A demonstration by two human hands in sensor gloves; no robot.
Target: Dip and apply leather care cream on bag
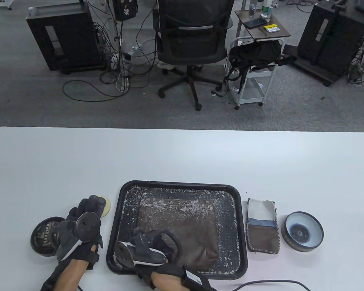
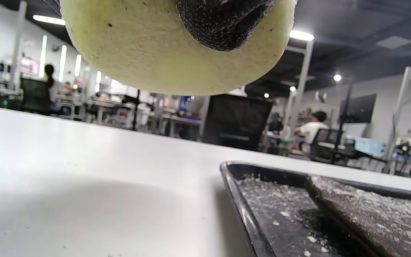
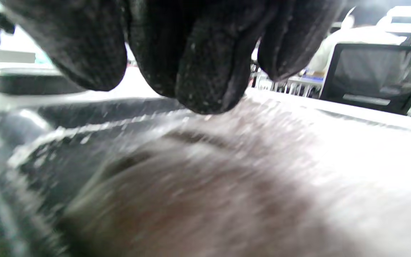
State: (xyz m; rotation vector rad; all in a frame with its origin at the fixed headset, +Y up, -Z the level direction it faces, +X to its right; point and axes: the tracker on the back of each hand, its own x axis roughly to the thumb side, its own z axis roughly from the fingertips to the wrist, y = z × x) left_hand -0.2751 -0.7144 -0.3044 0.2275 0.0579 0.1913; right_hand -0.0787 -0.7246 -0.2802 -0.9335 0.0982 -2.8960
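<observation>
Left hand (image 1: 86, 216) w/ sponge (image 2: 162, 50); bag (image 1: 182, 230) in tray (image 1: 182, 185).

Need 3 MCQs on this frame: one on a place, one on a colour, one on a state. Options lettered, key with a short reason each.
1. Where does the brown bag lie?
A. in the black tray
B. on the bare table
C. in the bowl

2. What colour is the sponge in the left hand?
A. blue
B. pale yellow
C. red

3. What is the right hand doing?
A. holding the sponge
B. lifting the bowl
C. resting on the bag's near left part

Key: 1 A, the tray's rim surrounds the bag in the table view. 2 B, the left wrist view shows it pale yellow, off the table. 3 C, the table view shows it over that part, fingertips at the leather.
</observation>
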